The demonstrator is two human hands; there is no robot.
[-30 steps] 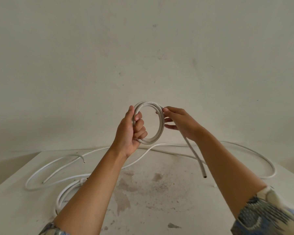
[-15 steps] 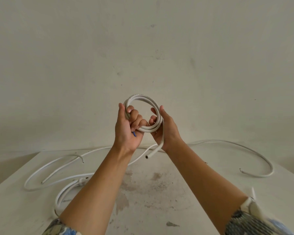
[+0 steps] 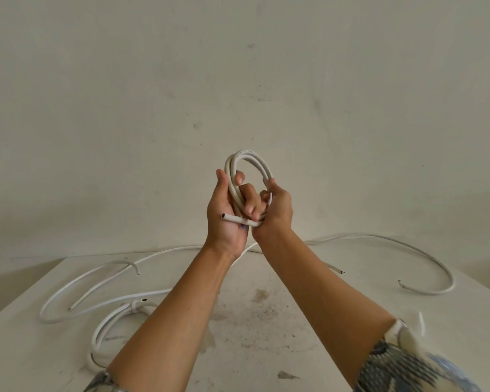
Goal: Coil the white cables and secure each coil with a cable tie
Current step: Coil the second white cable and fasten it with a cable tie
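A small coil of white cable (image 3: 255,162) is held upright in the air above the table, in front of the wall. My left hand (image 3: 224,213) grips its left side, fingers wrapped through the loop. My right hand (image 3: 277,210) closes on the coil's lower right. The cable's cut end (image 3: 229,217) sticks out to the left across my left palm. A speck of blue shows under my left fingers; what it is I cannot tell.
A white table (image 3: 266,335) with dark stains lies below. Loose white cables sprawl on it: long loops (image 3: 77,287) at the left, a tied coil (image 3: 108,326) near my left forearm, a curved cable (image 3: 425,256) at the right. A short white piece (image 3: 421,321) lies near my right sleeve.
The dangling tail of the cable has been wound into the coil; its end now lies across my left palm. My right hand slid down to the coil's lower right, close to the left.
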